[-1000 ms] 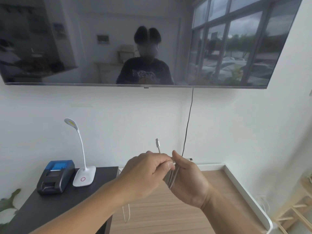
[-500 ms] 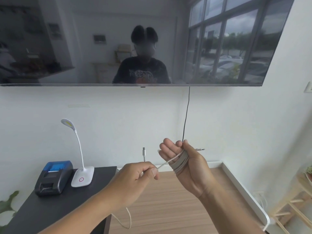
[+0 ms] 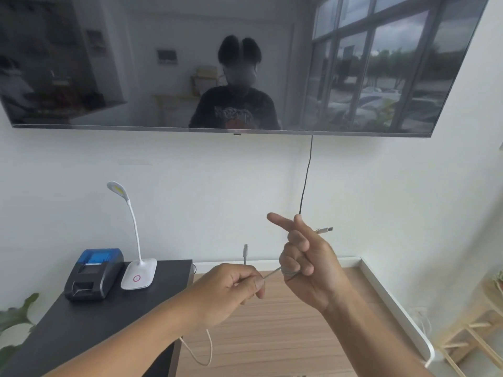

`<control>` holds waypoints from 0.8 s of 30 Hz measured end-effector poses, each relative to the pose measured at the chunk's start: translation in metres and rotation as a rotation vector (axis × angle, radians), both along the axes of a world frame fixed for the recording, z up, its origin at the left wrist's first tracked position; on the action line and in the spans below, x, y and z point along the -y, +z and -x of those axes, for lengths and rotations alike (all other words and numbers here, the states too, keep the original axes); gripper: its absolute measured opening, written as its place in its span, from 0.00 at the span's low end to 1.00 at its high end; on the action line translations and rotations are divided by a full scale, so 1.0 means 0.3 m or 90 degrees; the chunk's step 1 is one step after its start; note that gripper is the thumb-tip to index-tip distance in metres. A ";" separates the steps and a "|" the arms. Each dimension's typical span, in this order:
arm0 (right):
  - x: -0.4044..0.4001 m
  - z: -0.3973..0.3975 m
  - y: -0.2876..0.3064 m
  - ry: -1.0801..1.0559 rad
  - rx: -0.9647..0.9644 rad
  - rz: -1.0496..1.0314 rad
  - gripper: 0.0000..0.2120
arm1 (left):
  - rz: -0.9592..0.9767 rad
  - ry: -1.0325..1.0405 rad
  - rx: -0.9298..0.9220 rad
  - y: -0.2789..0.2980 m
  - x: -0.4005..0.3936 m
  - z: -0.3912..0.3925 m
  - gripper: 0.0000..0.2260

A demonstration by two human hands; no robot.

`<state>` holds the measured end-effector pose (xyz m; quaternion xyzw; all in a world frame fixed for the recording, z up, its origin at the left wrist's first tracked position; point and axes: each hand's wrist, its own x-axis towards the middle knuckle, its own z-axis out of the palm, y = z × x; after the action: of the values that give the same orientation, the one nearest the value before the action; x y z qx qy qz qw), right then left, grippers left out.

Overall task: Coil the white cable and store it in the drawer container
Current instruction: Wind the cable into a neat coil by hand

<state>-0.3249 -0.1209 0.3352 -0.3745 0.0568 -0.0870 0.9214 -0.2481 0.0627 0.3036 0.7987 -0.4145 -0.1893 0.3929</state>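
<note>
The white cable [image 3: 272, 275] runs taut between my two hands at chest height. My right hand [image 3: 307, 262] has several loops of it wound around the curled lower fingers, the index finger pointing left, and one plug sticks out to the right past the knuckles. My left hand [image 3: 231, 288] pinches the free strand, whose other plug stands up just above the fist. A slack loop hangs below my left forearm. No drawer container is in view.
A black table [image 3: 89, 322] at the lower left carries a small black and blue printer [image 3: 94, 277] and a white gooseneck lamp [image 3: 137, 276]. A wall-mounted TV [image 3: 217, 63] hangs above, its black cord [image 3: 306, 175] dropping down the wall. Wooden floor lies below; a wooden rack [image 3: 479, 327] stands at the right.
My hands have drawn apart from being clasped together. The right hand turned and curled its fingers over the wound loops, index now extended; the left hand pulled the free strand down and left.
</note>
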 end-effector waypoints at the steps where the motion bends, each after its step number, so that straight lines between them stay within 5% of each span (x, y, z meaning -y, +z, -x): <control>1: 0.002 0.006 0.001 0.018 0.005 0.012 0.22 | -0.002 0.003 -0.003 0.001 -0.003 -0.003 0.14; 6: 0.035 0.035 0.010 0.224 0.054 0.059 0.24 | 0.041 0.073 -0.195 0.029 -0.028 -0.029 0.18; 9: 0.029 0.051 -0.012 0.466 0.054 0.197 0.28 | 0.078 0.086 -0.300 0.063 -0.034 -0.047 0.19; 12: 0.015 0.049 -0.065 0.568 0.012 0.308 0.33 | 0.115 0.092 -0.374 0.091 -0.019 -0.048 0.16; 14: 0.009 0.038 -0.102 0.546 -0.030 0.329 0.37 | 0.145 0.102 -0.400 0.104 -0.005 -0.046 0.16; 17: -0.012 0.022 -0.132 0.412 -0.057 0.314 0.43 | 0.131 0.116 -0.282 0.111 0.011 -0.034 0.18; 24: -0.049 -0.002 -0.115 0.148 -0.052 0.381 0.37 | 0.141 0.121 -0.051 0.072 0.017 -0.015 0.18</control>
<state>-0.3244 -0.1062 0.3008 -0.6357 0.0224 0.0208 0.7714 -0.2437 0.0575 0.3253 0.7782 -0.3394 -0.1359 0.5106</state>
